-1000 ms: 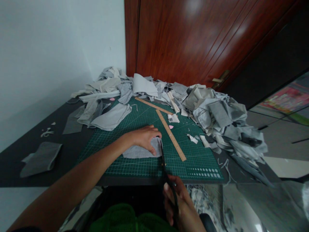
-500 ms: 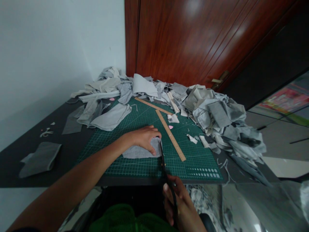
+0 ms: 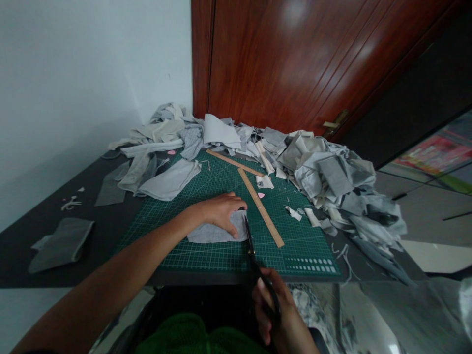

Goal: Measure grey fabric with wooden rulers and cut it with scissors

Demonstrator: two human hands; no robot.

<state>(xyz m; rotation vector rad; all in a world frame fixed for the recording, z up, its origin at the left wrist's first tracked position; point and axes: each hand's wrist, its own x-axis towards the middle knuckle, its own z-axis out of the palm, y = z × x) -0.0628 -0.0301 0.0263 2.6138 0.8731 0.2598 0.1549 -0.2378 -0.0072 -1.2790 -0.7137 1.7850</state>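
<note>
A small grey fabric piece [image 3: 212, 233] lies on the green cutting mat [image 3: 214, 258]. My left hand [image 3: 224, 212] presses it down, thumb and fingers set apart on the cloth; a small dark item shows by the fingertips, too little of it to name. In my right hand [image 3: 278, 307] is a pair of black-handled scissors [image 3: 252, 251], held at the table's front edge. The blades point away from me along the fabric's right edge. From here I cannot tell whether the cloth is between them.
Two wooden rulers [image 3: 261, 206] lie on the mat. Heaps of grey and white fabric [image 3: 332, 174] line the back and right. Folded grey cloth [image 3: 64, 241] rests at the left, and small scraps [image 3: 294, 212] are scattered about. A wooden door [image 3: 273, 64] stands behind.
My right hand and the scissor handles have shifted slightly right, and the blade tips have come a little toward me. My left hand and the fabric piece stay in place.
</note>
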